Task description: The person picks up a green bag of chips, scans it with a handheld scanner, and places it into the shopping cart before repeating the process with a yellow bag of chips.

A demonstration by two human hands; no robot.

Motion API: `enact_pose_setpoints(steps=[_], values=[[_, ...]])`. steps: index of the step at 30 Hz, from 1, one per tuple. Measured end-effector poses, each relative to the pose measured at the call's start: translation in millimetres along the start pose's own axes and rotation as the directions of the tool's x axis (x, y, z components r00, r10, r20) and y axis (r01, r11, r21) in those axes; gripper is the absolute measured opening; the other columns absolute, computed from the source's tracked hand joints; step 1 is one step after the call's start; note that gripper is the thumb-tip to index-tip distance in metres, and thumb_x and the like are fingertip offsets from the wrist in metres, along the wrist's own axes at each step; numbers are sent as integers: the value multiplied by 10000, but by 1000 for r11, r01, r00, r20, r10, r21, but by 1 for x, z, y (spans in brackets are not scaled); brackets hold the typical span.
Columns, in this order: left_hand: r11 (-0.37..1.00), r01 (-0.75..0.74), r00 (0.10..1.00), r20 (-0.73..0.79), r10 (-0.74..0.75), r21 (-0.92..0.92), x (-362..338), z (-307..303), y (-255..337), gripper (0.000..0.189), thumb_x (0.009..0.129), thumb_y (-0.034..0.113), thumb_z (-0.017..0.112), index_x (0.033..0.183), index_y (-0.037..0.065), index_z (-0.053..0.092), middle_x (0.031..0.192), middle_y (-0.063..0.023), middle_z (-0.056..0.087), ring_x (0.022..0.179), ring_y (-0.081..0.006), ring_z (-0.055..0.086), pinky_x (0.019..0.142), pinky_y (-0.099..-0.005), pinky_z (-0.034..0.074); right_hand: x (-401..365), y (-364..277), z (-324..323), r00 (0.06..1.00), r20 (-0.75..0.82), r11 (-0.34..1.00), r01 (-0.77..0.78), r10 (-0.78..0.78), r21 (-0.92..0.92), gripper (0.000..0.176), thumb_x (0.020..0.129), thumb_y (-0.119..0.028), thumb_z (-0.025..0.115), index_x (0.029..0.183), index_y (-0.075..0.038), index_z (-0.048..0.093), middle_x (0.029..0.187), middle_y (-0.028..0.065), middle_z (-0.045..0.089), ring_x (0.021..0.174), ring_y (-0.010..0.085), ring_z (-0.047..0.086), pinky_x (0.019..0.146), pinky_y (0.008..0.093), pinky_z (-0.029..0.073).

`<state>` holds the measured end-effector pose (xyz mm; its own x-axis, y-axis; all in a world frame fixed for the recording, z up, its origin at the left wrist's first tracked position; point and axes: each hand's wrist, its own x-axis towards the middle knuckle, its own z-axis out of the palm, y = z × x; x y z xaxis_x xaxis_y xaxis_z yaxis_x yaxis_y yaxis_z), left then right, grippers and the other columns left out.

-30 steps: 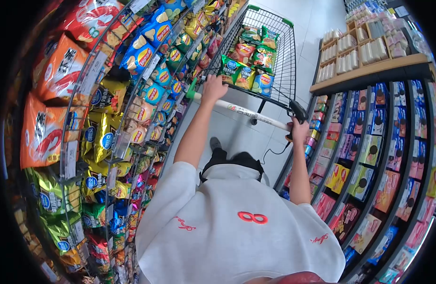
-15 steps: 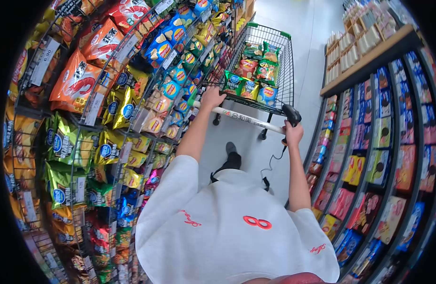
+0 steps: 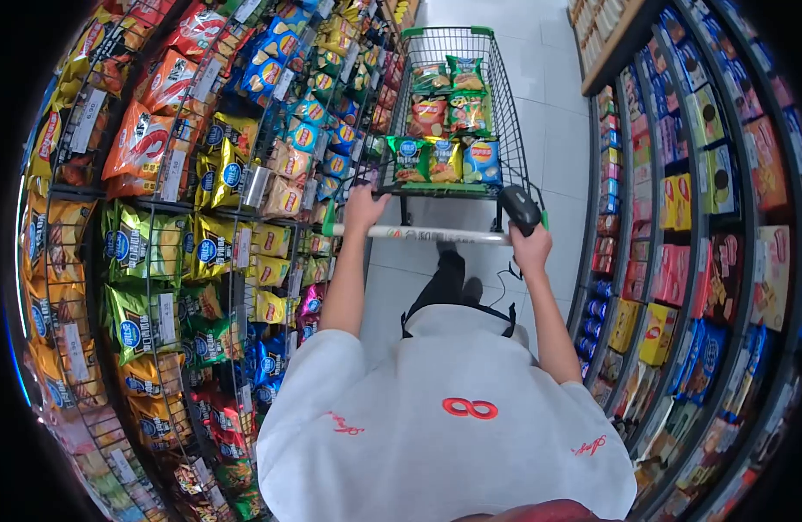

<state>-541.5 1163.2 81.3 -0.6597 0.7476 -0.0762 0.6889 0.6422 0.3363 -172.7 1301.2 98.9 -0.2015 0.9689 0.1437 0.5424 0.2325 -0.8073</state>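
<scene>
A shopping cart (image 3: 507, 96) with a black wire basket and green corners stands ahead of me. My left hand (image 3: 364, 210) is closed at the left end of its white handle (image 3: 410, 232). At the right end, my right hand (image 3: 531, 250) is wrapped around the grip of a black barcode scanner (image 3: 520, 209), against the handle. The scanner's head points up and forward, and its cord (image 3: 508, 283) hangs below the hand. Inside the cart sit several chip bags, among them a green bag (image 3: 410, 159), a yellow bag (image 3: 445, 162) and a blue bag (image 3: 481, 163).
Wire racks (image 3: 149, 207) full of snack bags run close along my left. Shelves (image 3: 679, 235) of boxed sweets and biscuits line the right, with a wooden display ledge (image 3: 618, 48) farther up. Pale tiled floor (image 3: 553, 130) lies between cart and right shelves.
The cart has swung left and straightened along the aisle, both hands moving with its handle. My feet have stepped, and the shelves have shifted in view.
</scene>
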Motion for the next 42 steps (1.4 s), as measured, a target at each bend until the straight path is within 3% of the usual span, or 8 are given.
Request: enact_pose_setpoints(steps=[4,13,20,26,28,29,32,42], values=[[999,-17,1000,-3,16,-51,-63,-1,-8,411,784,372,776,999,34,685,1054,-165,650,1129,-356,556,937,-468,481,-57,13,-24,1000,21,1000,11,-11,9,340,740,-312,781,799,9,688,738,232,674,724,435,663,687,501,514],[984,-33,999,-35,27,-175,-178,2,-42,387,757,335,796,953,25,673,1043,-148,637,1116,-340,544,934,-450,477,-182,31,-52,999,40,996,-10,7,87,216,806,-162,751,902,30,721,727,117,714,682,184,689,668,350,525],[980,-41,999,-25,36,-193,-247,-2,-71,392,823,338,707,1028,10,641,1145,-170,607,1197,-341,518,940,-483,484,-257,22,-65,971,78,966,-234,227,112,208,818,-134,742,880,62,709,742,112,716,679,200,697,645,351,521],[973,-112,975,-211,68,-204,-303,1,-104,285,831,278,646,985,38,640,1069,-144,628,1139,-330,536,941,-461,481,-319,8,-66,986,98,966,-156,138,205,191,864,-128,691,865,56,641,732,86,680,589,174,595,587,348,503],[965,-81,991,-127,50,-251,-322,-3,-119,282,827,257,635,995,31,647,1102,-136,635,1172,-316,520,945,-458,481,-347,-29,-69,953,135,950,-288,271,122,150,870,-103,672,862,42,636,726,83,667,616,180,618,611,339,513],[965,-75,991,-125,44,-250,-330,-2,-125,288,824,249,635,1003,23,646,1111,-137,631,1178,-313,517,944,-457,481,-348,14,-64,988,106,977,-126,109,171,133,881,-94,659,867,35,632,739,81,661,628,177,621,620,333,513],[965,-45,994,-106,18,-257,-356,4,-141,302,818,227,634,1024,6,642,1138,-145,619,1187,-307,513,943,-458,480,-378,10,-63,989,106,984,-114,100,138,120,888,-95,647,894,25,641,744,62,645,628,168,616,602,316,487],[959,-27,991,-134,-12,-281,-450,-6,-186,313,810,192,623,1091,58,644,1172,-101,611,1189,-286,520,952,-450,477,-447,20,-65,894,387,880,-358,226,313,112,853,-59,657,954,-15,637,829,63,634,599,189,639,557,320,539]])
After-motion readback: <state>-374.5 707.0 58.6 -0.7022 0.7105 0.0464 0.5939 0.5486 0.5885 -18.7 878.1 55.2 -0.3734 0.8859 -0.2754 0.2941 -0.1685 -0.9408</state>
